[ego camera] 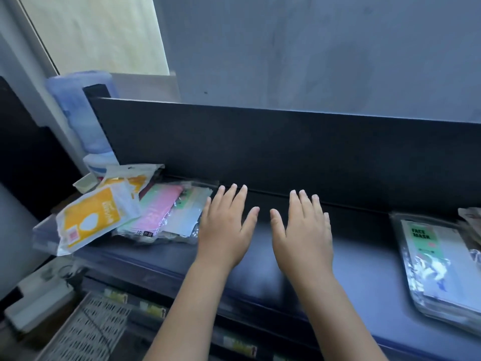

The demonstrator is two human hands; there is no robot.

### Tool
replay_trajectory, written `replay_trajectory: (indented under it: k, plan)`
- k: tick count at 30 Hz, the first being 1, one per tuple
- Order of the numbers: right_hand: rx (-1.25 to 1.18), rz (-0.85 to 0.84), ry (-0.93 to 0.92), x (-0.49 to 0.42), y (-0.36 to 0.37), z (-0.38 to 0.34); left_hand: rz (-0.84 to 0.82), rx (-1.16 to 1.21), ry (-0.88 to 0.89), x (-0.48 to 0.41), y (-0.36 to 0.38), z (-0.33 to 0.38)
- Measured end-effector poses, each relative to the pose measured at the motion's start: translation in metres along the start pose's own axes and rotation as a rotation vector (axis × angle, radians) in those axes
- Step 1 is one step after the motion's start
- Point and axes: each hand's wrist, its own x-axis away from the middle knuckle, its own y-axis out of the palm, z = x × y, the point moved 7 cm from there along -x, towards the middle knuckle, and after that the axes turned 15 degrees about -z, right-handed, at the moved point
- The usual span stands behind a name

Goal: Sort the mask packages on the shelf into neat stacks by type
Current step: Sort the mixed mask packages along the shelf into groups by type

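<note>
Both hands are hovering palm-down over the bare middle of the dark, flat-topped shelf (260, 269), fingers straight and spread, grasping nothing. The left hand (225, 230) is lying just beside the near edge of a loose heap of mask packages at the shelf's left end; whether its little finger is touching the clear wrapper cannot be told. The right hand (303, 230) is sitting close alongside the left one, apart from it and well apart from any package.

In that left heap, a white-and-yellow plastic mask pouch (91, 217) is overhanging the shelf's left edge, and a clear packet of pink and green masks (156, 212) is resting partly under it. At the shelf's right end, a clear flat package labelled FACE MASK (429, 261) is lying by itself.
</note>
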Motion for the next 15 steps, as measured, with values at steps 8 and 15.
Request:
replay_trajectory:
  k: [8, 15]
  plan:
    - [-0.064, -0.113, 0.013, -0.022, 0.021, 0.0, 0.048, -0.003, -0.103, -0.014, -0.008, -0.025]
    - [-0.152, -0.156, -0.012, -0.04, 0.042, -0.028, 0.132, 0.019, -0.167, -0.017, -0.035, -0.075]
